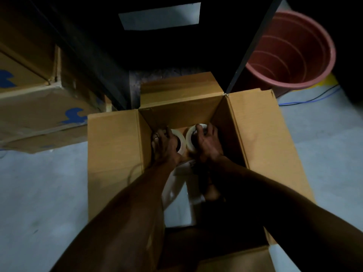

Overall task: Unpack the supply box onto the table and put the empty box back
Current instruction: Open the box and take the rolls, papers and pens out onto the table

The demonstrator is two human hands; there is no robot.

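An open brown corrugated cardboard supply box (117,154) is being kept on the pale grey floor (39,193), its four flaps folded outward so that both arms can be passed straight down into it. Two pale, cream-coloured rolls of tape are being gripped at the far end of the box, side by side and close together. The left roll (179,141) is being held by the left hand (167,143), whose fingers are curled over its outer edge; a ring is being worn on one finger. The right roll (190,138) is being held by the right hand (208,142), with the fingers hooked over its top rim and partly into the core. One roll per hand is probably being taken so that both can be lifted out in a single trip. White flat packages (178,205) are lying nearer in the box, under the forearms. The table is not being shown. A reddish-brown plastic bucket (290,50) is standing beyond the box to the right, and other printed cardboard cartons (39,107) are lying to the left.
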